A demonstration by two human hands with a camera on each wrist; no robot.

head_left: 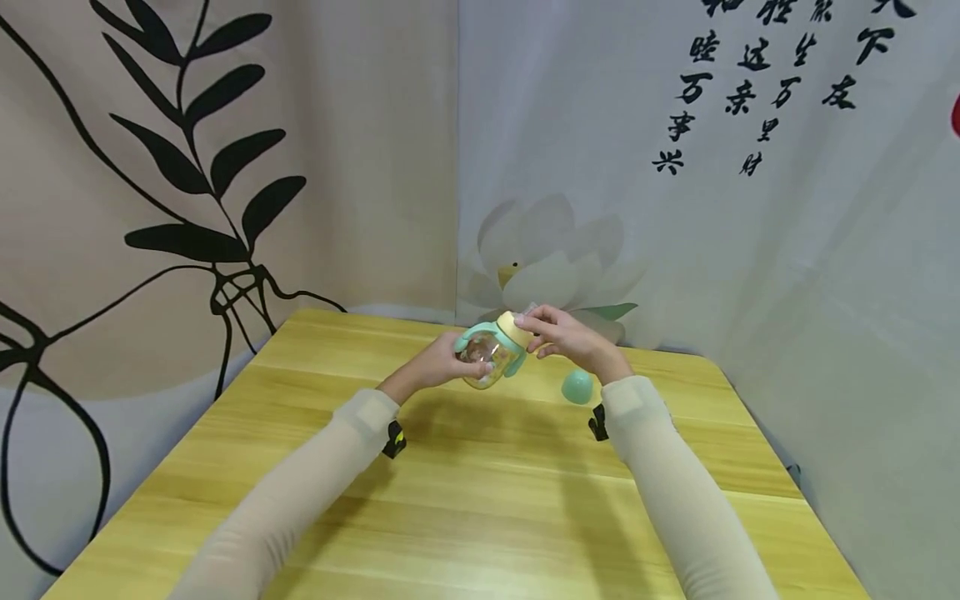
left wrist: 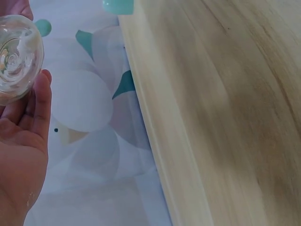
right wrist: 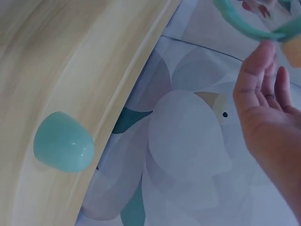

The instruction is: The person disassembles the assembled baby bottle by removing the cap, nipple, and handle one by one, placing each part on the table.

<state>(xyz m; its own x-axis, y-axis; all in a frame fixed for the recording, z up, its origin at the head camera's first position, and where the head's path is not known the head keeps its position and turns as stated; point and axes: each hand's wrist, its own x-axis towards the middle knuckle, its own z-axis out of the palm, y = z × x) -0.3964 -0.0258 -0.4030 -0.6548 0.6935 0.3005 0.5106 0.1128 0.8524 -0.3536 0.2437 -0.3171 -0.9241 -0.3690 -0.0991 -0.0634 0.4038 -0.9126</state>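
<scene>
In the head view, a clear baby bottle (head_left: 477, 354) with mint-green handles and a yellow collar (head_left: 513, 329) is held tilted above the table's far part. My left hand (head_left: 442, 361) grips its body from the left; the left wrist view shows the clear base (left wrist: 19, 59) above that palm. At the collar, the curled fingers of my right hand (head_left: 566, 335) pinch it near the clear tip, which they partly cover. A mint-green dome-shaped cap (head_left: 577, 387) lies on the table below my right hand, and appears larger in the right wrist view.
The yellow wood-grain table (head_left: 465, 508) ends at a far edge just beyond the hands. Behind it hangs a pale cloth backdrop (head_left: 382, 167) printed with dark leaves, a lotus and black characters. Dark wrist mounts (head_left: 394, 439) sit under the sleeves.
</scene>
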